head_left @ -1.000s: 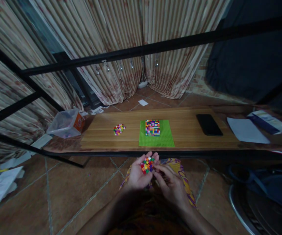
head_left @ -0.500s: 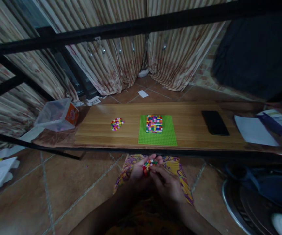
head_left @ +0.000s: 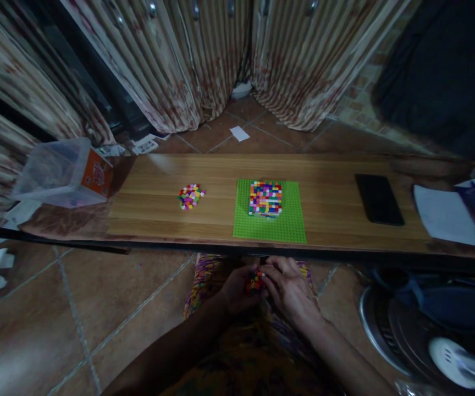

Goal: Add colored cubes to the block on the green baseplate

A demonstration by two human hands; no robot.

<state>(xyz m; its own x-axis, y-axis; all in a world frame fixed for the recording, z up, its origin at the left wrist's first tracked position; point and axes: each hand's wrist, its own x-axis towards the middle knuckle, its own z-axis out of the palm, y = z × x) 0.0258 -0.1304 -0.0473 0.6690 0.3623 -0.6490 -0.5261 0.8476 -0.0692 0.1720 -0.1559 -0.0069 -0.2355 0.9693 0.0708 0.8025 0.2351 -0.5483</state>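
Note:
Below the table's front edge, my left hand [head_left: 237, 289] is cupped round a small heap of toy bricks [head_left: 254, 281], mostly red, with yellow and green among them. My right hand [head_left: 289, 286] reaches in from the right, its fingers bent together at the heap's edge; whether a brick is between them is too small to make out. On the table, a green baseplate [head_left: 241, 225] carries a block-shaped build of many-coloured bricks [head_left: 265, 198]. A loose pile of small bricks [head_left: 191, 196] lies to the left of the baseplate.
A clear plastic box [head_left: 56, 173] with an orange label stands at the table's left end. To the right lie a black phone [head_left: 379, 199] and white paper [head_left: 447, 216]. The table's dark front edge [head_left: 204, 250] runs just beyond my hands.
The view has tipped down and come nearer the table. My left hand has folded more closely round the bricks. My right hand has shifted up along the heap's right side.

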